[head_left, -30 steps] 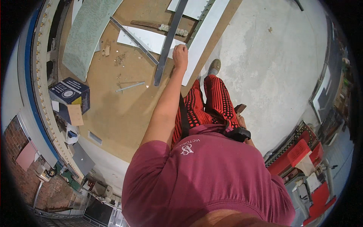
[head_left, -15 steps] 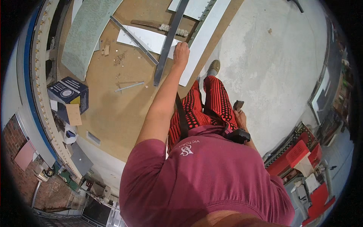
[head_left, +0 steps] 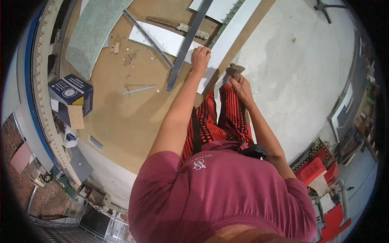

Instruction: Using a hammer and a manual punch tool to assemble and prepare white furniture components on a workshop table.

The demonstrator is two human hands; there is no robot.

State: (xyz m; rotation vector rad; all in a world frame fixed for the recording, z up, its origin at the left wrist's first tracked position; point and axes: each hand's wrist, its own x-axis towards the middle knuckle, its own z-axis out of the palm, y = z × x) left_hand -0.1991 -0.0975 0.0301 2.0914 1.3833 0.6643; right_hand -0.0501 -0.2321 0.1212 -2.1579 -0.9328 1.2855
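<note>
My left hand is closed, fingers curled, at the near end of a dark green studded strip lying along a long white panel. What its fingertips pinch is hidden. In my right hand is a hammer, its head slightly blurred and raised just right of the table edge. Left of my left hand lies a dark grey metal bar. A thinner metal strip slants across another white sheet, its end close to the bar.
On the brown table are a wooden stick wrapped in white cord, a green patterned panel, thin rods and debris. A blue box stands at left. Red crates are on the right.
My right hand has come up from beside my thigh with the hammer, toward the table edge near my left hand. The left hand stays by the strip's end; the whole view has shifted slightly.
</note>
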